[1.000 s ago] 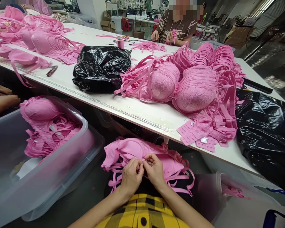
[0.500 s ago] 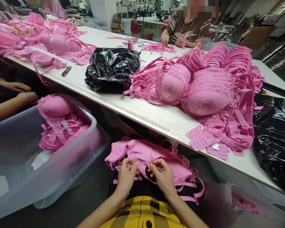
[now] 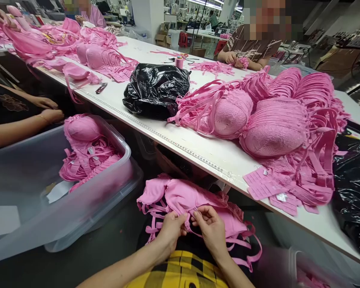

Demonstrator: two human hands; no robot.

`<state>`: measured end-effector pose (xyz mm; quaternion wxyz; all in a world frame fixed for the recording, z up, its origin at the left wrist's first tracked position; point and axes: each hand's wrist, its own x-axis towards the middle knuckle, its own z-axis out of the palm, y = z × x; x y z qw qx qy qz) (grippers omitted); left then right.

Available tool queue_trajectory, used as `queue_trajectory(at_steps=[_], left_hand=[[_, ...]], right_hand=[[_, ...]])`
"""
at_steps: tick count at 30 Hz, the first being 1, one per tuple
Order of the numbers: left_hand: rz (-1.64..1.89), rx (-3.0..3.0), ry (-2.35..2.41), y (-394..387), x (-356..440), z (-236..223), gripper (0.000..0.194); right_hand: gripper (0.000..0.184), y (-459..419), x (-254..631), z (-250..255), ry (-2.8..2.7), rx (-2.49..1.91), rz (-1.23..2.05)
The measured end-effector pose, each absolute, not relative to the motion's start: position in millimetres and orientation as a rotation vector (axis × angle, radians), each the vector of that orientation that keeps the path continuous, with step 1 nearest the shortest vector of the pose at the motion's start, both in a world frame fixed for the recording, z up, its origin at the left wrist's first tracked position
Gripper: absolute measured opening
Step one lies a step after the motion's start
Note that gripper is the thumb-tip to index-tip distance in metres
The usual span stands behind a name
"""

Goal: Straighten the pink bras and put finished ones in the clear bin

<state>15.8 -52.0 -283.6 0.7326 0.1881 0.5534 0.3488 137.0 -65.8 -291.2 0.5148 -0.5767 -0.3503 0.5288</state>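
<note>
A pink bra (image 3: pixel 189 192) lies across my lap, its plain inner side up and its straps hanging over my dark clothing. My left hand (image 3: pixel 171 232) is closed, pinching the bra's lower edge near the middle. Close beside it, my right hand (image 3: pixel 211 228) is closed too, thumb and fingertips pressed together at the same edge. A thin pale line shows at the right fingertips, too small to name. Loose pink straps (image 3: pixel 243 244) dangle to the right of my right hand.
A white table (image 3: pixel 198 156) with a measuring tape along its edge bears stacked pink bras (image 3: pixel 276 124) and a black plastic bag (image 3: pixel 159 88). At left stands a clear plastic bin (image 3: pixel 120 168) with bras inside. Another person's hands (image 3: pixel 49 110) are beside it; a co-worker (image 3: pixel 252 48) sits across.
The view has shifted, so the table and bin appear further right. My left hand has moved down and closer to my right hand, drawing the bra's edge with it.
</note>
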Motion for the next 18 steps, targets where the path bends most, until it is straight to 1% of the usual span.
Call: queue_trajectory(at_steps=[4, 8, 11, 13, 14, 15, 18], left_hand=[[0.786, 0.574, 1.28, -56, 23, -292, 0.029], [0.718, 0.665, 1.367, -60, 27, -292, 0.032], [0.411, 0.788, 1.328, -59, 21, -284, 0.034], [0.223, 1.019, 1.286, -56, 13, -274, 0.04], [0.208, 1.2, 1.308, -53, 8, -268, 0.041], [0.25, 1.407, 1.359, -50, 4, -263, 0.038], [0.438, 1.868, 1.539, -40, -3, -254, 0.02]], right_hand=[[0.024, -67, 134, -300, -0.936, -1.477, 1.151], [0.018, -63, 131, -307, -1.091, -1.584, 0.968], [0.017, -62, 132, -307, -1.163, -1.603, 0.937], [0.02, -64, 134, -306, -1.128, -1.581, 1.001], [0.022, -66, 135, -305, -1.092, -1.565, 1.044], [0.024, -67, 136, -305, -1.051, -1.545, 1.09], [0.027, -70, 137, -306, -0.975, -1.496, 1.179]])
